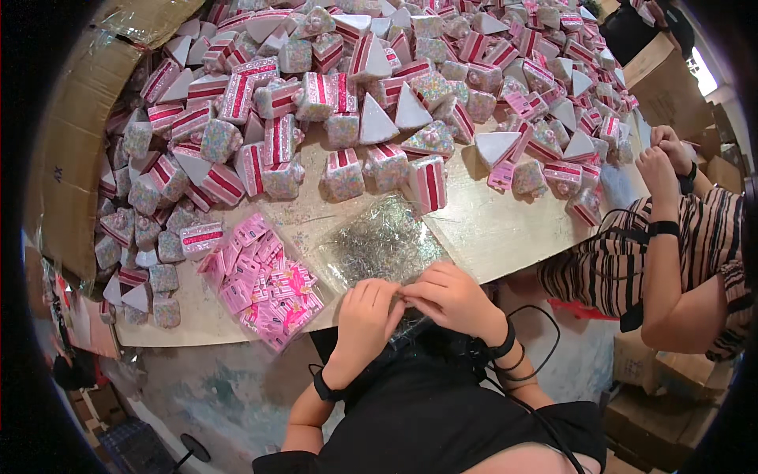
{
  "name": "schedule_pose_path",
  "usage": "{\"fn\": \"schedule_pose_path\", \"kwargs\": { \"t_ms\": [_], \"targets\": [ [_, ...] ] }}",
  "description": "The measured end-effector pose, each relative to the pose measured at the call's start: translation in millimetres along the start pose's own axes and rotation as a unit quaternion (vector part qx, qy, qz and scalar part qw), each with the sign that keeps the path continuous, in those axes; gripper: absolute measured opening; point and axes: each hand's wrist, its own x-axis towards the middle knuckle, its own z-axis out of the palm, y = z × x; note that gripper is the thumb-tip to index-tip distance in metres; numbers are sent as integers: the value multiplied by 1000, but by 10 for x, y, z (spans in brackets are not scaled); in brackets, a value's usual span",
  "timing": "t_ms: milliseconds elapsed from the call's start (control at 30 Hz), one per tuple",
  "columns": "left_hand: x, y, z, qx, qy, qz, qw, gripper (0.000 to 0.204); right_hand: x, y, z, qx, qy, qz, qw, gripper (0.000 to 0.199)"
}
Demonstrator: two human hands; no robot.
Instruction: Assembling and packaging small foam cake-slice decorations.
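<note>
My left hand (367, 316) and my right hand (454, 299) meet at the table's near edge, their fingertips pinched together almost touching. Whatever sits between the fingertips is too small to make out. Just beyond them lies a clear plastic bag (383, 241) full of thin, shiny, see-through strands. To the left of my hands, a clear bag of pink printed tags (264, 280) hangs slightly over the edge. The closest cake-slice ornament (429, 184), glittery with pink and red layers, stands past the bag of strands.
A large heap of cake-slice ornaments (316, 95) covers the far table (489, 237). A cardboard box flap (79, 158) borders the left side. At right, a co-worker's hands (663, 162) are at the table. Cardboard boxes (671, 379) stand on the floor, and a black cable (545, 347) loops by my right wrist.
</note>
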Motion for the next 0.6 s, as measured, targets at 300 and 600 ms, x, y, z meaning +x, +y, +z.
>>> {"fn": "schedule_pose_path", "kwargs": {
  "t_ms": [300,600],
  "targets": [
    [-21,7,-25,-7,36,15,999,19,88,-4,32,45,32,9,998,21],
    [-49,289,-436,-218,-3,-65,974,33,3,-107,-33,416,28,200,886,14]
  ]
}}
